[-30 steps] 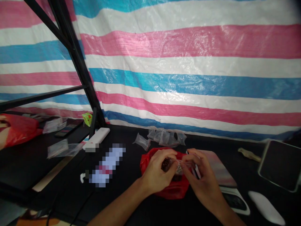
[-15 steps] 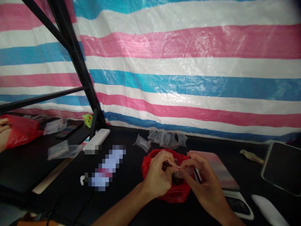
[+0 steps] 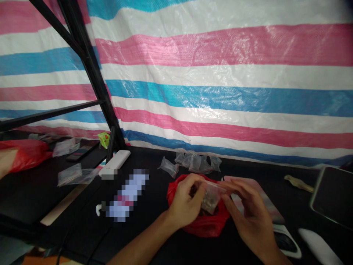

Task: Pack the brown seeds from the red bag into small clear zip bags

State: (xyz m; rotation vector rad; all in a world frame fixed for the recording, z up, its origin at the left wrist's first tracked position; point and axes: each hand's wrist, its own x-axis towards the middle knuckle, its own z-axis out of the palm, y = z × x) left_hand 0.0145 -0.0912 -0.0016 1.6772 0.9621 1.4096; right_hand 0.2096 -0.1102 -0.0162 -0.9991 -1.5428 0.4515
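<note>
Shows, in the head view, a striped plastic sheet (image 3: 220,101) behind a black tabletop (image 3: 150,239), with a black metal post (image 3: 95,84) at left. Has, near the post's foot, a white slab (image 3: 117,162) and a green packet (image 3: 104,140); closer in, a pixelated oblong (image 3: 128,197) and a small white piece (image 3: 98,209). Includes, at the far left, another red bag (image 3: 31,154) beside another person's arm (image 3: 7,162). Keeps a row of small clear packets (image 3: 194,162) on the table just beyond the work. Places at right a pinkish flat slab (image 3: 268,204), partly covered by the right hand (image 3: 252,209), then a white mouse-shaped object (image 3: 320,244), a tan strip (image 3: 299,183) and a dark panel (image 3: 335,195).

Puts the small clear bag (image 3: 210,200) between both hands, above the opened red plastic bag (image 3: 205,228), largely screened by the left hand (image 3: 185,206). Pinches the clear bag's left side between left thumb and curled fingers. Reaches its upper right edge with right thumb and fingertips, other fingers loosely extended; cannot tell whether gripped there or merely touched. Looks glossy, tilted and see-through, with greyish-brown contents low down, too blurred to identify.
</note>
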